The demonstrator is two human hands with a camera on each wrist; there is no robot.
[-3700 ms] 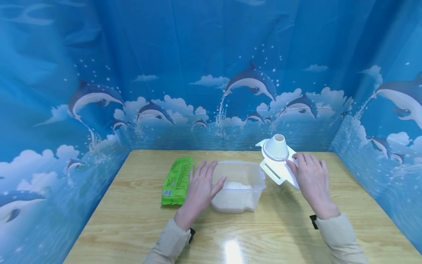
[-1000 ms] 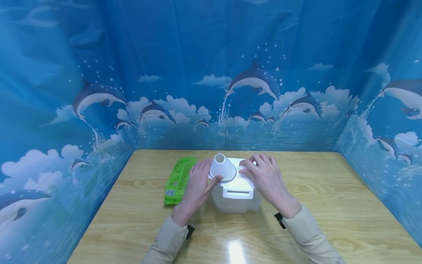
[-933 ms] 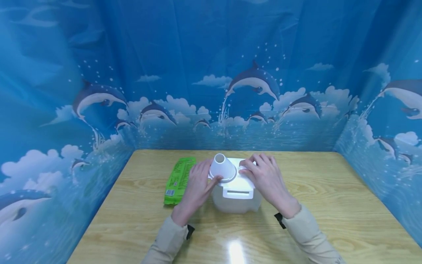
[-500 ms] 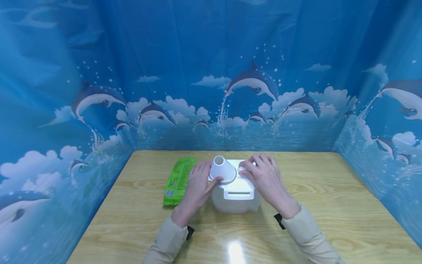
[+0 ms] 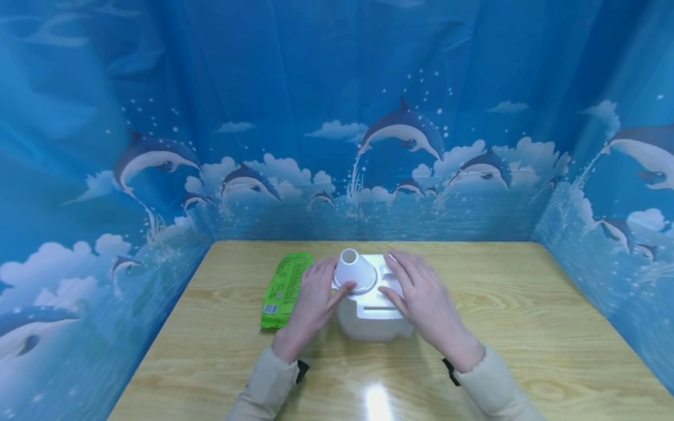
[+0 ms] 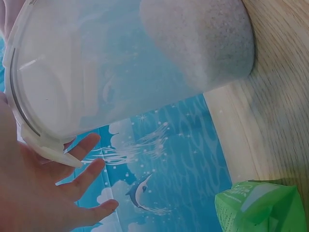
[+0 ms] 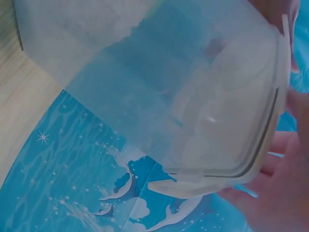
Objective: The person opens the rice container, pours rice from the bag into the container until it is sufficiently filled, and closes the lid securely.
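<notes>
A clear plastic storage container (image 5: 368, 328) stands on the table with a white lid (image 5: 375, 262) on top, which carries a cone-shaped spout (image 5: 354, 270). Whitish grains (image 6: 207, 38) lie in its bottom. My left hand (image 5: 315, 295) rests at the lid's left edge, thumb by the spout's base. In the left wrist view its fingers spread past a side latch (image 6: 53, 152), which sticks outward. My right hand (image 5: 423, 301) lies over the lid's right part with fairly straight fingers. The right wrist view shows another latch (image 7: 178, 187) jutting out below the lid's rim.
A green printed bag (image 5: 284, 292) lies on the wooden table (image 5: 226, 345), just left of the container and close to my left hand. A blue curtain (image 5: 326, 88) with dolphins encloses the table's back and sides.
Earlier the right hand held the lid in the air to the right; the lid now sits on the container. Since half a second ago, the right fingers have uncurled and spread over the lid.
</notes>
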